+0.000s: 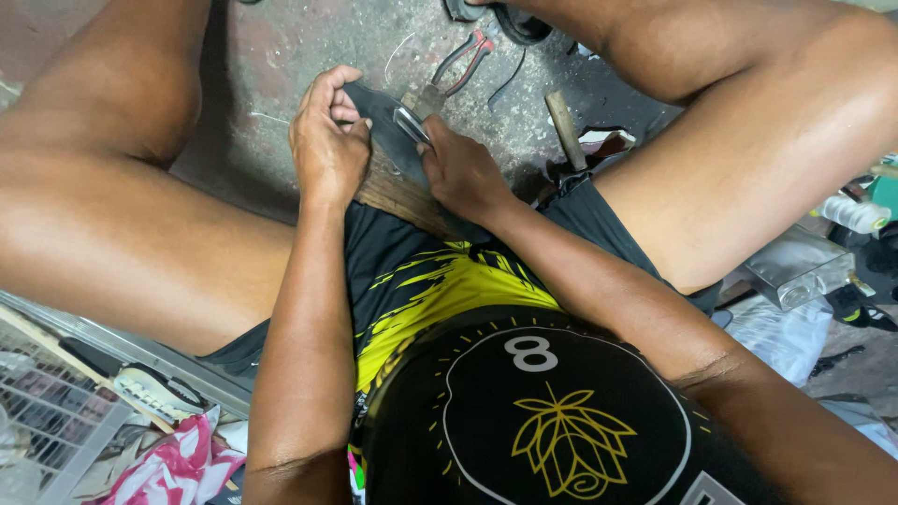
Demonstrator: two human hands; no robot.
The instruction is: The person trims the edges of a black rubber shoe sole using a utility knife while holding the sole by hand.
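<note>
My left hand [327, 140] pinches the dark rubber strip [379, 117] lying across the wooden board [398, 196] between my knees; my right hand [458, 168] grips a knife [412, 124] pressed on it, blade pointing far-left.

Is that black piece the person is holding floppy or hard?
Probably bendy: the black piece looks thin and curves where the left hand pinches its edge. Likely light too. The right hand presses a metal blade on it, suggesting something tough like rubber or leather.
</note>
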